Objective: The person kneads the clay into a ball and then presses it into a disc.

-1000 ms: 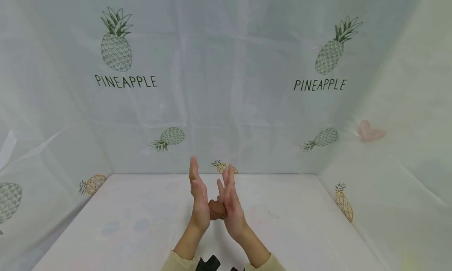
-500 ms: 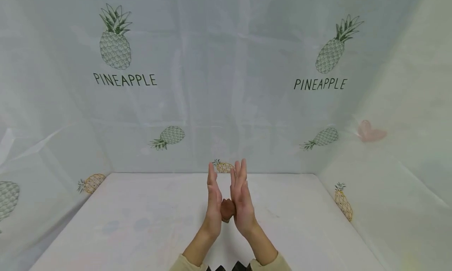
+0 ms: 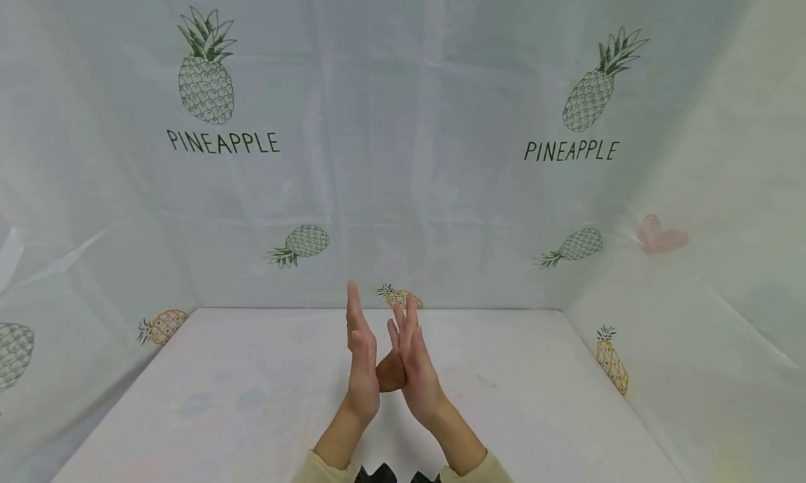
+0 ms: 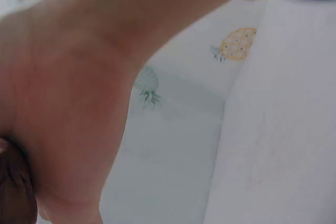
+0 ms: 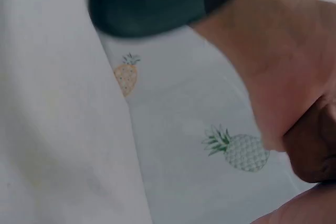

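Observation:
A brown lump of what looks like modelling clay point(image 3: 391, 373) sits between two upright palms above the table. My left hand point(image 3: 363, 379) presses it from the left with straight fingers pointing up. From the other side my right hand point(image 3: 420, 381) presses against it, its fingers straight and slightly spread. The palms stand apart by the width of the lump. In the left wrist view only the edge of the clay lump point(image 4: 14, 187) shows beside the palm. The right wrist view has the clay lump point(image 5: 310, 153) at its right edge, touching the palm.
Under the hands lies a white table point(image 3: 541, 399) with faint coloured stains. A pale curtain point(image 3: 403, 154) printed with pineapples hangs behind it and along both sides. Dark bands, partly visible, are near the sleeves point(image 3: 324, 467).
Both hands shifted right together, then back left, palms staying against the lump. The left hand moved away from upright alignment with the right, and the lump's visible shape changed from knobbly to smoother.

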Demonstrator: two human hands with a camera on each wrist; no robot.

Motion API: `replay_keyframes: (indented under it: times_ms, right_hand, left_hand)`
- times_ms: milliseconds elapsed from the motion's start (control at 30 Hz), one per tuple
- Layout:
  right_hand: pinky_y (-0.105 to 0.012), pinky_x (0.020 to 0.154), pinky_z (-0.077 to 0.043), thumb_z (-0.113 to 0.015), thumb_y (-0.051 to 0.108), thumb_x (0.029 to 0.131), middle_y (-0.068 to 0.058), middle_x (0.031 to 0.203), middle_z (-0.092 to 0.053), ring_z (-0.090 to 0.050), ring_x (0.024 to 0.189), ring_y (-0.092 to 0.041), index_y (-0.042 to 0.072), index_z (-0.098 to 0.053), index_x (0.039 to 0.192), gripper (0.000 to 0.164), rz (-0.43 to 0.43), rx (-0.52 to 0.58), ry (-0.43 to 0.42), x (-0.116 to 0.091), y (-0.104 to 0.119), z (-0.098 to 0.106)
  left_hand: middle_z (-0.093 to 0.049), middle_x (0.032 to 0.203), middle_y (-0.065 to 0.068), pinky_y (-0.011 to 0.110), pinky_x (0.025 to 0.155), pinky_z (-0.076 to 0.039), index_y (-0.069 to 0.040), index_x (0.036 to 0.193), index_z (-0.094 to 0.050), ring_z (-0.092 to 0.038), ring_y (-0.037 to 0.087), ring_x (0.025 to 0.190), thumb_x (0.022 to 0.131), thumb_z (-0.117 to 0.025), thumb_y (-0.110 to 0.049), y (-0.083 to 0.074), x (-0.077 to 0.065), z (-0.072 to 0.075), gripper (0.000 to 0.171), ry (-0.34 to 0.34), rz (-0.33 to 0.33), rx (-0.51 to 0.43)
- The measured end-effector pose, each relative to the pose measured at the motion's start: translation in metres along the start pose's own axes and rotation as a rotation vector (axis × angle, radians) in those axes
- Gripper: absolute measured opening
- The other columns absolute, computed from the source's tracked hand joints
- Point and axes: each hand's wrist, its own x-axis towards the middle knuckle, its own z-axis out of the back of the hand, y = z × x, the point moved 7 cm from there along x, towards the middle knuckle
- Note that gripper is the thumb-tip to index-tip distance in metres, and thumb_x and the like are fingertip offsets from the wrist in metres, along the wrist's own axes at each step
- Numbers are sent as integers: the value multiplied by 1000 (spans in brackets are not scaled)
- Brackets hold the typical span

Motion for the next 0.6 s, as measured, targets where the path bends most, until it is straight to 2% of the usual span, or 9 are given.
replay_keyframes:
  times_ms: [133,200,367,467,500,533,567,600]
  right_hand:
    - [-62,127,12,3,50,113,7,175,21,16,163,-31,44,21,165,56,13,-33,17,-2,6,-10]
    - [-65,126,14,3,50,113,9,175,23,18,162,-30,40,23,166,58,46,-64,19,-2,13,-12]
    - [-69,121,20,5,48,112,7,175,25,20,162,-29,35,27,165,59,174,-99,19,-5,36,-12]
    - [-71,119,21,5,45,112,4,175,25,20,162,-31,36,27,165,59,245,-95,1,-6,46,-6]
    - [-72,119,21,5,44,112,3,175,26,20,162,-31,35,27,165,59,264,-97,-4,-7,48,-3]
    - [-73,118,22,5,44,112,3,175,25,20,162,-31,34,27,165,59,280,-103,-14,-7,50,-1]
    - [-73,118,22,5,42,112,3,175,25,21,162,-31,34,27,165,59,291,-112,-23,-8,50,1]
    - [-73,118,21,5,41,112,4,176,25,21,162,-30,34,27,166,58,297,-121,-34,-8,51,3]
  left_hand:
    - [22,175,-13,67,118,25,-35,170,10,30,17,159,113,-10,-56,4,4,11,65,-53,36,10]
    - [21,175,-14,67,121,21,-36,170,11,28,16,159,113,-9,-54,6,4,11,63,-54,63,12]
    - [20,175,-13,77,121,9,-38,170,11,24,19,160,112,-6,-53,13,-2,-1,62,-20,140,20]
    - [20,176,-8,78,120,8,-41,169,11,22,19,160,111,-3,-54,12,-7,-12,61,24,183,1]
    - [20,176,-6,77,121,4,-43,168,11,-2,20,161,111,-2,-55,11,-9,-15,60,38,201,-10]
    - [20,175,-5,74,122,4,-45,168,13,-6,16,159,110,-1,-55,9,-11,-19,60,62,218,-28]
    - [20,175,-3,69,124,-1,-47,167,14,-25,13,152,110,1,-55,8,-13,-22,59,81,232,-36]
    - [20,175,-1,60,124,-15,-48,166,15,-45,10,135,110,2,-54,5,-15,-25,59,100,238,-38]
